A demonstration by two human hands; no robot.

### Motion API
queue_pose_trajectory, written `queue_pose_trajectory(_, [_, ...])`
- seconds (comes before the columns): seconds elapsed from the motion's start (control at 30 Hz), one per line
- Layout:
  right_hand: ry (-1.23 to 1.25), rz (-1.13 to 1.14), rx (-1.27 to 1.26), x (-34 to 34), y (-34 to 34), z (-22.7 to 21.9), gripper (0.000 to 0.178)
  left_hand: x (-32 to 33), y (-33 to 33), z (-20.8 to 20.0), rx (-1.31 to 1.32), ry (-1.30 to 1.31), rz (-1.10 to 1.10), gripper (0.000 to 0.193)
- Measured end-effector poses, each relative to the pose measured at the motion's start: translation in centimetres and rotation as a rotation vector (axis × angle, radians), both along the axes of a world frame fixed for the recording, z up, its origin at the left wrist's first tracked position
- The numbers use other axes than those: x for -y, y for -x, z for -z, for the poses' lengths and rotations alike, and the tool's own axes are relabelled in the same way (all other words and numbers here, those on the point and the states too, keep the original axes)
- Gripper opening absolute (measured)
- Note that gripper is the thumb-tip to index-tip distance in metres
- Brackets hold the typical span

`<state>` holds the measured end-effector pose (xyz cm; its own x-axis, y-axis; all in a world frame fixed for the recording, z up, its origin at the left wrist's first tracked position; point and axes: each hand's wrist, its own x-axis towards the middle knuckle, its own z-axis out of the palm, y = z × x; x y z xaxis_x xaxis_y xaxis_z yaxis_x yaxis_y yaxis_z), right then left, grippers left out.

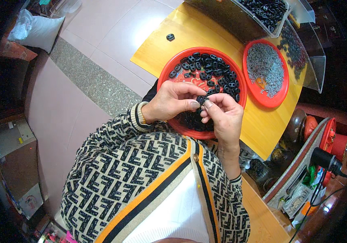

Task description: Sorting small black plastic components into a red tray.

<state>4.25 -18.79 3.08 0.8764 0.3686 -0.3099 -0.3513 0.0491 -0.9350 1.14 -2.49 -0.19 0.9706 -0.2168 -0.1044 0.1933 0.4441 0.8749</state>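
Over a red round tray [163, 75], my left hand [167, 101] pinches a small black two-hole cord lock [200, 99] between thumb and fingertips. The thumb and fingers of my right hand [225, 121] close on the right side of the same piece; whether they also hold a smaller part is hidden. Many black cord locks [232, 84] lie in the tray, mostly along its far and right sides, with a darker heap of black parts [195, 121] below my hands. Beside it, a red plate [248, 87] carries a pile of small silvery metal springs [273, 67].
The tray and plate stand on a yellow tabletop [149, 54]. One loose black piece [170, 37] lies near its far left edge. Clear plastic bins [281, 30] of black parts stand at the back right. At right are a black cylindrical device [323, 158] with a cable and a cluttered box [299, 194].
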Motion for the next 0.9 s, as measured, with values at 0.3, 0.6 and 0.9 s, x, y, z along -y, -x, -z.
queue_pose_trajectory(0.3, [-0.411,-0.219,-0.327,1.8,-1.6,1.5,0.014,-0.3,-0.4,-0.5,0.369,-0.277,-0.019,0.022])
queue_pose_trajectory(0.6, [-0.49,-0.27,-0.384,1.9,-1.6,1.9,0.016,0.1,-0.5,-1.0,0.501,-0.395,-0.042,0.024])
queue_pose_trajectory(0.9, [-0.471,-0.295,-0.407,2.0,-2.2,2.8,0.015,0.7,-0.7,-0.6,0.545,-0.508,-0.09,0.026])
